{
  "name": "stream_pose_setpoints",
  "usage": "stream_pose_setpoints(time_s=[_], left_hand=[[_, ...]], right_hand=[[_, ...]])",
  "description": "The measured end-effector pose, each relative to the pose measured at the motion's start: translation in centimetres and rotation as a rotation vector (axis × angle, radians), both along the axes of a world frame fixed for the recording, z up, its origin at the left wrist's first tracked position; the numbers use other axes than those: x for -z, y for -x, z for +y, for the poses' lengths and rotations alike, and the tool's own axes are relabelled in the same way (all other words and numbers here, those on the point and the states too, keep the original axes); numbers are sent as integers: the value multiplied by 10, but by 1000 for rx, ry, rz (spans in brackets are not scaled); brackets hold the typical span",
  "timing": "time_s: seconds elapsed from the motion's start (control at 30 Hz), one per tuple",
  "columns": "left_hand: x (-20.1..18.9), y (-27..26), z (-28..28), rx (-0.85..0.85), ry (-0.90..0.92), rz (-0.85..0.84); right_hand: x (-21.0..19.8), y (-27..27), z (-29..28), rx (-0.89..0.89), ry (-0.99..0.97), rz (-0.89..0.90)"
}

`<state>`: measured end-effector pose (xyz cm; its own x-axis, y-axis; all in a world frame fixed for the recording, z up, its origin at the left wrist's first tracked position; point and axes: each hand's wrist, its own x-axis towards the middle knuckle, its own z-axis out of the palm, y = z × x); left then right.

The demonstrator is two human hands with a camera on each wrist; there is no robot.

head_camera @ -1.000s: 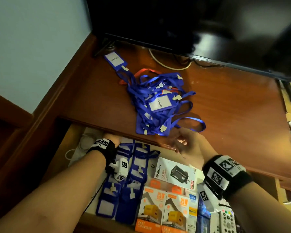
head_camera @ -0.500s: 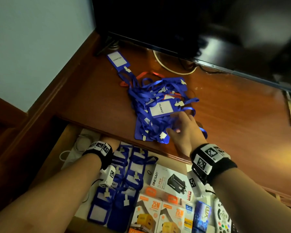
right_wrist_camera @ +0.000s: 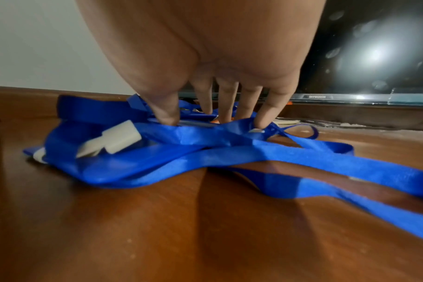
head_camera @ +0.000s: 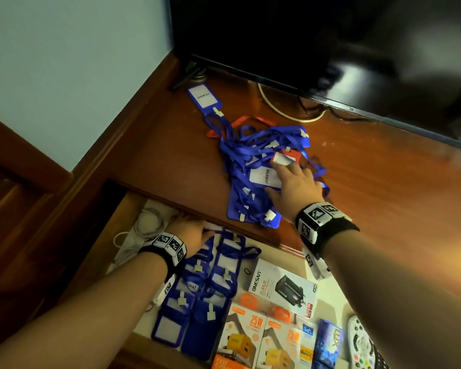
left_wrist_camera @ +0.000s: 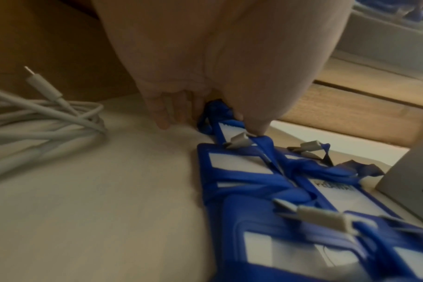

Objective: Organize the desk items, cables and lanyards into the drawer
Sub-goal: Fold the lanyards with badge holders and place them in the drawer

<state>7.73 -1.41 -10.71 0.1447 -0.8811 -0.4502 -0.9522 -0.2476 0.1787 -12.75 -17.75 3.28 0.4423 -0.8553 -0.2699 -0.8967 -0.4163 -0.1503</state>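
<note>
Brown wooden desk (head_camera: pixel 370 209) under a television (head_camera: pixel 304 35), pale wall (head_camera: pixel 64 62) behind.

Your right hand (head_camera: pixel 293 186) has left the drawer's front edge and moved forward onto the desk. It now rests with spread fingers (right_wrist_camera: pixel 266 112) on the pile of blue lanyards (head_camera: pixel 253 166), touching the badge that lies on top of it.
</note>
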Motion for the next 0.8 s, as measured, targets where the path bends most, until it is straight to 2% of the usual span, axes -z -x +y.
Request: stream_pose_setpoints(time_s=[0.17,0.33,0.4,0.5,0.6,0.8], left_hand=[[-14,10,5,55,-10,-43],[-22,23,4,124,-77,-97],[-23,22,1,119,-82,-92],[-26,19,0,124,-70,-93],[-35,19,4,137,-79,-78],[-87,25,27,77,-146,26]], right_hand=[[-4,7,-2,187,-60,2],[3,21,-6,382,-204,-165],[3,28,-6,430,-201,-230],[1,41,0,442,-141,-354],[-13,53,10,477,-89,-646],[-63,82,49,309,181,-861]])
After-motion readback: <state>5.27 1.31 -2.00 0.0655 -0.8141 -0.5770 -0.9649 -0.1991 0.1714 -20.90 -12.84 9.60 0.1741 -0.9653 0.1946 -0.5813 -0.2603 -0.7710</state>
